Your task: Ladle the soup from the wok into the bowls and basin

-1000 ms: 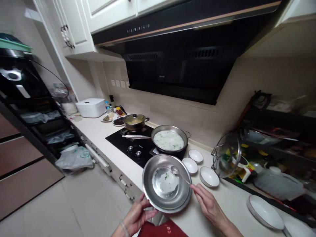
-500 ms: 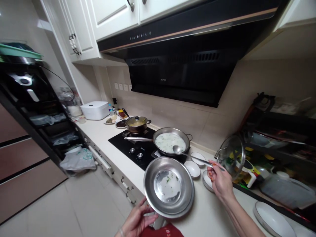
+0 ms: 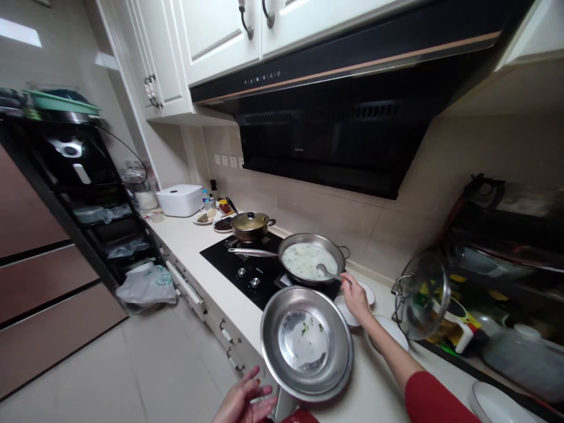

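My right hand point(image 3: 356, 298) grips the handle of a metal ladle point(image 3: 324, 270), whose bowl dips into the white soup with green bits point(image 3: 306, 258). That soup fills a wide steel wok point(image 3: 288, 241) on the front burner. My left hand point(image 3: 251, 399) is open, palm up and fingers apart, just left of a steel basin point(image 3: 275, 329). A few green scraps point(image 3: 305, 328) lie in the basin's wet bottom. It sits tilted at the counter's front edge. White bowls point(image 3: 366, 292) stand partly hidden behind my right forearm.
A lidded pot point(image 3: 251, 226) stands on the far burner of the black cooktop point(image 3: 229, 258). The wok's long handle point(image 3: 251, 252) points left. A glass lid point(image 3: 423, 296) leans at the right. Overhead hangs a black range hood point(image 3: 326, 135). One drawer point(image 3: 187, 291) sticks out at the left.
My right hand has moved forward and left toward the wok, carrying the ladle deeper into the soup. My left hand has come away slightly from the basin's rim.
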The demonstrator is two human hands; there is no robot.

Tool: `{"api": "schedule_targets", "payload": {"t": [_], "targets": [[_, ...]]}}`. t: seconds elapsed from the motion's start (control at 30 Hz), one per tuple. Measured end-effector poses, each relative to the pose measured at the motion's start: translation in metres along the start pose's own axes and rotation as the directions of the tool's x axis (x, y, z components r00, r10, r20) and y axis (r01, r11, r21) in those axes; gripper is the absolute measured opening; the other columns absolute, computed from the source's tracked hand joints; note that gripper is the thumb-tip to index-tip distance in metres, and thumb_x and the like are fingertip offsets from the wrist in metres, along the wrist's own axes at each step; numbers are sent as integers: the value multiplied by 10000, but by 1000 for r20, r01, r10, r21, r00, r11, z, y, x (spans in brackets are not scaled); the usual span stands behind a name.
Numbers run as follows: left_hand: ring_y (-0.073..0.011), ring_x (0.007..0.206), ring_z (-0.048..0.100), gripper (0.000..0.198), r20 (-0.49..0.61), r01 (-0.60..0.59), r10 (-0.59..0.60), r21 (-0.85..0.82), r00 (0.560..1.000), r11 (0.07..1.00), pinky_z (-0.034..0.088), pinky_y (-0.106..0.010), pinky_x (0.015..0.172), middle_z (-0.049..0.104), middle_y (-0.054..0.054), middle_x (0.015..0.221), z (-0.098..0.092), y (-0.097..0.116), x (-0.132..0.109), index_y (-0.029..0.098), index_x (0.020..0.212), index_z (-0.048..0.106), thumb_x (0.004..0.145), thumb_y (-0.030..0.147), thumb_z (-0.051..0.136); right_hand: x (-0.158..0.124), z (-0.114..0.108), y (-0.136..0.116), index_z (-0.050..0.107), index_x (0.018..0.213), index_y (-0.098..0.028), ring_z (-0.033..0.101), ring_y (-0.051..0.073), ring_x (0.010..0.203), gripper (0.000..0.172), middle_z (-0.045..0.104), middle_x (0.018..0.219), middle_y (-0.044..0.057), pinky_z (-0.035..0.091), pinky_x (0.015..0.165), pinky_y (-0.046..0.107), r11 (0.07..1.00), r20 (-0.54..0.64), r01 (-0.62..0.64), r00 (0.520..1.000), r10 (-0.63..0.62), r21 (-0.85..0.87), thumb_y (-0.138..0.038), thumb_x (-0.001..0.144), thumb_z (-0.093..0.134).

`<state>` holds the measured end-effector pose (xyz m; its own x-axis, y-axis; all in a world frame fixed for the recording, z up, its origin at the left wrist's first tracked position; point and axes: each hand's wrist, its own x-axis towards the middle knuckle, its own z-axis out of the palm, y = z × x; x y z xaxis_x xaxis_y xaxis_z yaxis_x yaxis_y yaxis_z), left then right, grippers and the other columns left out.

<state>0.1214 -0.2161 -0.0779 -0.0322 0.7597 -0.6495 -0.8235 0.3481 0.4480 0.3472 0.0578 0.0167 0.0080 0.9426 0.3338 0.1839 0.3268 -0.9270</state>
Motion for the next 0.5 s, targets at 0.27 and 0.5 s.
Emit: {"api": "schedule_targets", "payload": {"t": [0.27, 0.5], "targets": [[-293, 726, 699, 774, -48, -4, 2, -41, 999, 999, 557, -341, 634, 645, -118, 790, -4, 0, -1, 155, 1359, 144, 742, 153, 613, 16, 8, 14, 562, 803, -167, 422, 116, 360, 298, 538, 461, -35, 317, 363, 229, 957, -183, -183, 957, 226, 225, -413, 636, 562], [-302, 738, 699, 746, -53, 20, -22, -47, 998, 999, 565, -342, 631, 654, -103, 761, -8, -3, 4, 192, 1355, 145, 754, 166, 586, 17, 1, 9, 571, 776, -158, 417, 96, 362, 300, 551, 453, -33, 302, 344, 205, 917, -208, -209, 934, 290, 340, -378, 582, 638]]}}
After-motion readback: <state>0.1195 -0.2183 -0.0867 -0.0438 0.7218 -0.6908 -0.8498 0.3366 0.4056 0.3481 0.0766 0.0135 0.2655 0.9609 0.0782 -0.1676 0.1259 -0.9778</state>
